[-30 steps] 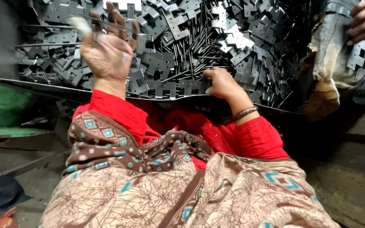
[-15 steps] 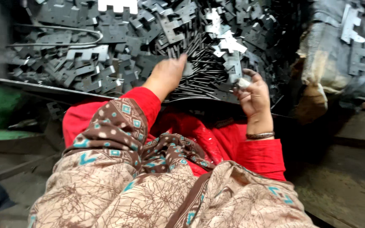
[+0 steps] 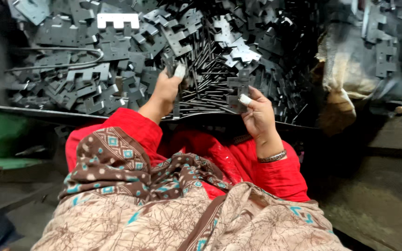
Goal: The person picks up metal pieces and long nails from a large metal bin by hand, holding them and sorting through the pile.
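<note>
Head view: right hand (image 3: 258, 114) is clamping a notched metal plate (image 3: 237, 90) at one o'clock; left hand (image 3: 167, 88), fingers together, is pressing into the heap of stamped plates (image 3: 94, 74) at eleven o'clock.

The fingers of the left hand (image 3: 166, 88) are hidden among the dark metal plates (image 3: 94, 79), so what is gripped cannot be told. The stacked plates (image 3: 237, 90) held in the right hand (image 3: 258, 114) are partly covered by the thumb. The pale plate (image 3: 117, 19) at the far left is cut by the top edge. The sacking (image 3: 345, 74) at the right is blurred.
</note>
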